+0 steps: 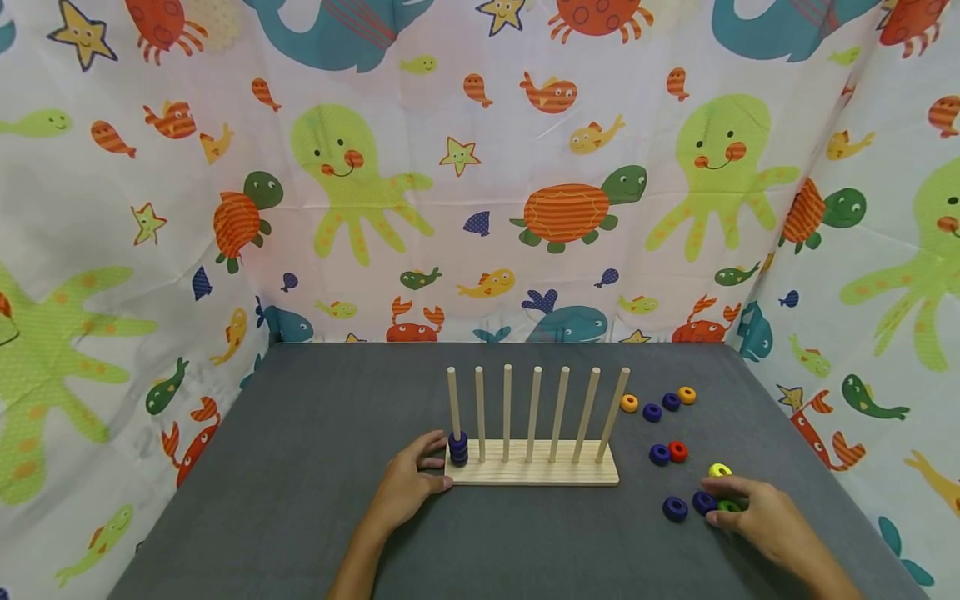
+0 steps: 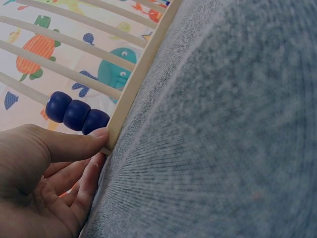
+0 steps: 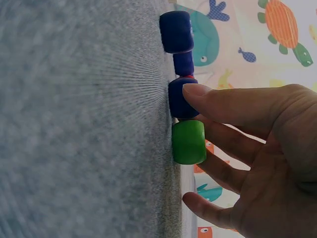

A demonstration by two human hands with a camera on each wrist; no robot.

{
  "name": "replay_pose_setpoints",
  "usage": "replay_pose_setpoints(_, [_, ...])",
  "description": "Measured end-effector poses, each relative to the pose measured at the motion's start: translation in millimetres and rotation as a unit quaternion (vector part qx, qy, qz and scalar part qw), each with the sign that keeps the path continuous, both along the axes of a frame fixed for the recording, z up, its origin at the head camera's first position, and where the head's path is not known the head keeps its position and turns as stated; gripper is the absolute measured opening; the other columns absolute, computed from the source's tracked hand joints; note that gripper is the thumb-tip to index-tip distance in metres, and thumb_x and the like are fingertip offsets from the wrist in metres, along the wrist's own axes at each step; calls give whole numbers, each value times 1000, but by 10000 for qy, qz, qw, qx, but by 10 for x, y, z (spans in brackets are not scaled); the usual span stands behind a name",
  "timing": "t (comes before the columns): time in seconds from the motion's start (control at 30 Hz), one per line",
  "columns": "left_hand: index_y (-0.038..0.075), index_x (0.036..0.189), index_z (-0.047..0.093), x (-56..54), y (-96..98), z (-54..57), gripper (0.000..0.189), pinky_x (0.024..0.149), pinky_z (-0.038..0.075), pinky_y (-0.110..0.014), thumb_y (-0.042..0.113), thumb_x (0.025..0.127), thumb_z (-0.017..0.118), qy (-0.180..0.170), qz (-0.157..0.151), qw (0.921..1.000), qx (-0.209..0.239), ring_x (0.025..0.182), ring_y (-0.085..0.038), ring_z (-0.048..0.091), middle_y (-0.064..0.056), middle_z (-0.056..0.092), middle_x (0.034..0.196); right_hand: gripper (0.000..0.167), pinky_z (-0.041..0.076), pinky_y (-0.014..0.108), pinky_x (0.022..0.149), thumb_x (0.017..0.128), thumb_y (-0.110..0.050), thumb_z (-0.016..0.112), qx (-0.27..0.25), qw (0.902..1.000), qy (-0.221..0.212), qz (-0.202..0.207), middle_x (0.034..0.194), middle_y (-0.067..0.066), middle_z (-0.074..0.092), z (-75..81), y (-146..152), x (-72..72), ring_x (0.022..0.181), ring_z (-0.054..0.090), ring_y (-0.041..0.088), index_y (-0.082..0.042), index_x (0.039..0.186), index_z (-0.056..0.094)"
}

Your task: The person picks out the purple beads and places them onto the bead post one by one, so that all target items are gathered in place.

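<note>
A: What is the left hand (image 1: 405, 487) doing?

B: Its fingers are curving round the left end of a pale wooden base (image 1: 532, 475), thumb pressing the front left corner; the base is standing roughly midway between the left and right edges of the grey cloth-topped table (image 1: 337, 400)

A: And the right hand (image 1: 768, 518), towards the table's right edge?

B: Thumb and forefinger are pinching a dark blue ring-shaped bead (image 1: 703, 502); the other fingers are spreading loosely

A: Which details are differing between views?

B: The left wrist view is separating three glossy blue beads (image 2: 77, 115) on the leftmost peg; the right wrist view is baring a bright green bead (image 3: 188, 142), while only the head view is showing a yellow bead (image 1: 720, 470) behind the forefinger
</note>
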State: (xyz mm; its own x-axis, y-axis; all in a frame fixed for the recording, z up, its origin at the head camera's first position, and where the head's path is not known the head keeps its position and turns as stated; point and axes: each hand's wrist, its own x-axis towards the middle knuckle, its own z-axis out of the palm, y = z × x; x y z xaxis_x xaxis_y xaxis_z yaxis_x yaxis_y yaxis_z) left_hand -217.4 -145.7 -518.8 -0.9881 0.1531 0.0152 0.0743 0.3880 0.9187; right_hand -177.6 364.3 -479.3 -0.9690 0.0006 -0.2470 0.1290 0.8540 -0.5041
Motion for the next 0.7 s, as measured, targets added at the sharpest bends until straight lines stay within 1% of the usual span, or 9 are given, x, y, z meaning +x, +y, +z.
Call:
replay_pose_setpoints(0.1, [5,156,50,-5,3,2,75,99,58,-48,1,88,81,-32,18,10000,-22,124,-33,68,-15,62,150,51,46,71,97,86,-28,89,85,9999,-101,-17,125,26,72,-3,-6,-9,123,59,54,-2,126,74])
replay_pose_setpoints(0.23, [4,156,50,-9,-3,4,75,98,58,-48,1,88,81,-2,-6,10000,-25,124,-34,68,-17,62,149,48,44,73,99,86,-29,88,151,9998,-87,1,129,30,69,-2,-10,-10,126,56,57,-3,125,76])
replay_pose_setpoints(0.43, [5,155,52,-14,-12,-5,75,98,59,-47,1,87,82,-59,25,10000,-3,124,-32,69,-15,63,149,44,45,73,98,87,-31,88,208,9997,-75,48,131,32,67,-7,-11,-2,125,57,57,-6,122,77])
replay_pose_setpoints(0.7, [5,154,52,1,2,1,75,97,59,-48,0,86,83,-51,16,10000,53,123,-34,69,-17,63,148,44,45,74,98,88,-33,87,242,9997,9,-12,130,34,66,-12,-4,4,124,57,58,-6,121,78])
